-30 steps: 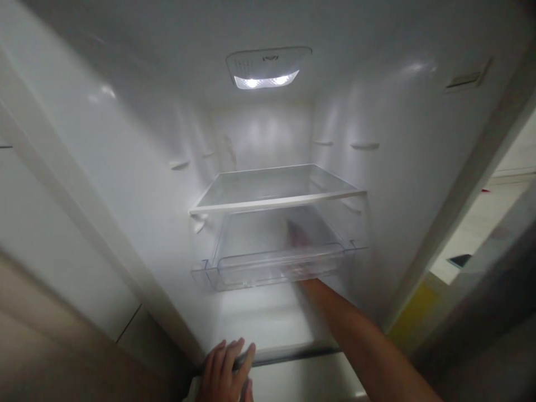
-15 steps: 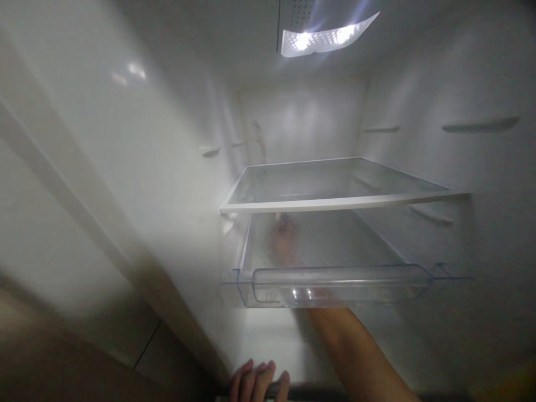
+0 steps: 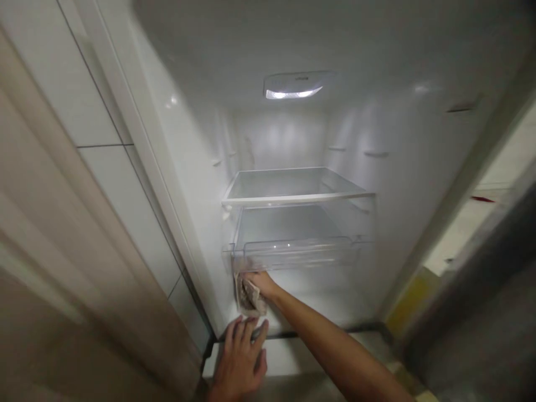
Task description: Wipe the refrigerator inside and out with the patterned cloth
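The right hand (image 3: 257,282) reaches into the fridge, fingers bunched around a crumpled cloth (image 3: 250,297) just under the clear drawer's (image 3: 293,252) left front corner. Wiping well here means pressing flat and staying clear of that corner; open room lies right. The left hand (image 3: 240,360), fingers spread, braces on the near ledge (image 3: 318,335).

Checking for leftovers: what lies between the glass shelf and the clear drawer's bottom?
Nothing: in the head view the clear drawer under the glass shelf looks bare.
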A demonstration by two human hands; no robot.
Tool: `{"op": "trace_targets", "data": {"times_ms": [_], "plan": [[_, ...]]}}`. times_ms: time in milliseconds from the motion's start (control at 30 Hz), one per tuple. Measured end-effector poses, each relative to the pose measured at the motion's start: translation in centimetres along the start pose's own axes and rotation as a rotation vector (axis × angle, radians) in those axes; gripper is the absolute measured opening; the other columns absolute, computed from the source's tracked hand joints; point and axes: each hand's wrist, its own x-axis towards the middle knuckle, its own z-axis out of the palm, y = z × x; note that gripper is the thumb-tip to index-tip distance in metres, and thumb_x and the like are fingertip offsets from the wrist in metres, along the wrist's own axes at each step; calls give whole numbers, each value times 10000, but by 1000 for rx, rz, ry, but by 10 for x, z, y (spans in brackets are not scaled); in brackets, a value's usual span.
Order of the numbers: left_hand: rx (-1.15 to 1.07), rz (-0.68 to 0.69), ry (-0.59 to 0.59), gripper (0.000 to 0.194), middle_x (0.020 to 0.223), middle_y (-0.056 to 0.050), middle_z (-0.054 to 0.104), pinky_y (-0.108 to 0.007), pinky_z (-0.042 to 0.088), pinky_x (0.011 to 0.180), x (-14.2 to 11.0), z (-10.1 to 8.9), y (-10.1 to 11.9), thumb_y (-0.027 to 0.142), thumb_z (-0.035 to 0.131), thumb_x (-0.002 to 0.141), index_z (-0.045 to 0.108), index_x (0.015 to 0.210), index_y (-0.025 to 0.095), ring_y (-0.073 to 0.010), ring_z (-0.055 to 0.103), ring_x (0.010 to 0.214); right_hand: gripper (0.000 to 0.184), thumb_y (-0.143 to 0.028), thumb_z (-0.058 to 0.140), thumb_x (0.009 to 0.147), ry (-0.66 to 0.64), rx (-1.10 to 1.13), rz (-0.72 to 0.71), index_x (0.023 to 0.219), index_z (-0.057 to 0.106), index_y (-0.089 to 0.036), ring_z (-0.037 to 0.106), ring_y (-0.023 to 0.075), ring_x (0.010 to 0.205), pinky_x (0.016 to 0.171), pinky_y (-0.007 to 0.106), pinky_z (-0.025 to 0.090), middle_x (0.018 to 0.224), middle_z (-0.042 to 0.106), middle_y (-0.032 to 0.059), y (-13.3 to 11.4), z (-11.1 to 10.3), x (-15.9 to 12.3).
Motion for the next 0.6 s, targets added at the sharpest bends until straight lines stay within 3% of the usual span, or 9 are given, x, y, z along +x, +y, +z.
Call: {"op": "trace_targets", "data": {"times_ms": [100,167,267,333,467,600], "plan": [[-16,-6,11,318,1090,-59,760,-498,414,1126,0,-3,3,405,651,906,787,1173,297,-293,616,1115,271,-351,676,990,-85,-70,10,1165,764,-163,706,217,927,846,316,584,991,757,20,-8,-13,-48],[-1,7,20,295,1131,-66,759,-493,422,1123,1,-5,3,362,632,912,792,1148,282,-303,612,1162,296,-277,686,910,-65,-154,9,1175,777,-182,693,243,1004,916,336,561,1040,756,30,-12,-29,-73],[84,93,-2,467,1316,-57,746,-477,419,1122,4,-9,-2,275,640,896,736,1353,279,-313,595,1255,407,-254,695,888,153,-586,83,1288,770,-245,602,346,1292,1109,460,468,1337,699,124,-7,-58,-102],[137,151,-25,584,1364,-49,739,-472,412,1127,5,-11,-6,235,651,884,672,1466,279,-305,599,1256,471,-365,691,958,270,-902,197,1421,726,-286,502,408,1440,1189,562,387,1539,591,173,5,-75,-115],[162,173,-24,616,1363,-49,746,-480,409,1129,4,-9,-11,242,659,881,653,1496,277,-306,609,1246,635,-650,536,1066,269,-999,311,1622,578,-345,415,414,1555,1260,615,300,1700,461,154,34,-98,-119],[147,172,-15,641,1355,-36,755,-473,420,1107,2,-3,-13,243,669,849,662,1488,294,-312,613,1244,551,-611,606,1060,439,-970,374,1437,745,-233,509,446,1470,1260,630,315,1526,632,196,42,-115,-85]]}}
